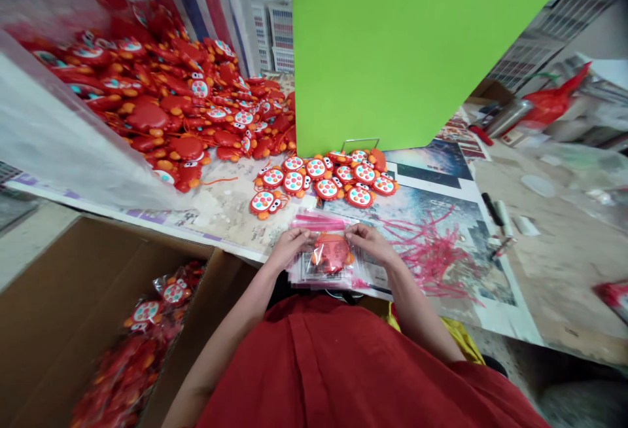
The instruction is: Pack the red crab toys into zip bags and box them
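Both my hands are at the table's near edge, holding a clear plastic bag [331, 252] with a red crab-shaped toy [331, 251] inside. My left hand [292, 248] pinches the bag's left side, and my right hand [370, 243] pinches its right side. Under them lies a stack of clear bags [318, 272] with pink strips [318, 222] along the top. Just beyond my hands, a group of loose crab toys with coloured dots [324, 178] lies on the table. A much larger heap of red crab toys [161, 97] rises at the far left.
An open cardboard box [93, 297] at my left holds bagged crab toys [147, 323]. A green board [407, 48] stands upright behind the toys. Tangled pink cords [432, 258] lie to my right. White crates [275, 35] are stacked at the back.
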The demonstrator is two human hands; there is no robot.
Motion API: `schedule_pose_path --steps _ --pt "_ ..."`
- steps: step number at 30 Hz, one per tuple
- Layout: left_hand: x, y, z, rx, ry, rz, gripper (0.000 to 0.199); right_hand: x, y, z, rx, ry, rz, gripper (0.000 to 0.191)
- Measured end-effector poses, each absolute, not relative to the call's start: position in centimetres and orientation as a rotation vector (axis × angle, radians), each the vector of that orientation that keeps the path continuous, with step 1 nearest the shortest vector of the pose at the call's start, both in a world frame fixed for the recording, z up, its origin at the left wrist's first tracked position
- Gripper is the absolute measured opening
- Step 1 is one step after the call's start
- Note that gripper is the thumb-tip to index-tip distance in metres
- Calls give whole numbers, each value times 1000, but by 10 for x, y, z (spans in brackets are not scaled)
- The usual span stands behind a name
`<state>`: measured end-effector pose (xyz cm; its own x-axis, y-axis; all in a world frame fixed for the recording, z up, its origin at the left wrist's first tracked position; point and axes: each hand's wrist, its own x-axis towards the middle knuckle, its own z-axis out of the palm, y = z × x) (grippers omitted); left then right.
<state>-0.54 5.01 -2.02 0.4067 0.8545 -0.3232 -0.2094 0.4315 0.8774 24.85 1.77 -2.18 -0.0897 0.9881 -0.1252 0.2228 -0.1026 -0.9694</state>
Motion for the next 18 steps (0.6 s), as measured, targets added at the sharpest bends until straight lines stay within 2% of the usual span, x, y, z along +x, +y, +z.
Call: schedule_pose_path --steps 6,12,14,18 --pt "0 48 -18 846 927 865 54 239 24 -25 -1451 -1436 1153 24" --pt "-49 54 21 976 1135 1217 47 241 25 -22 -1485 -1509 1171 24" --pt "-91 50 43 1070 1362 1483 38 242 24 -22 -1480 -1525 1176 28" --pt "-176 25 84 1265 2160 2021 26 244 25 -28 -1500 -1550 1166 29"
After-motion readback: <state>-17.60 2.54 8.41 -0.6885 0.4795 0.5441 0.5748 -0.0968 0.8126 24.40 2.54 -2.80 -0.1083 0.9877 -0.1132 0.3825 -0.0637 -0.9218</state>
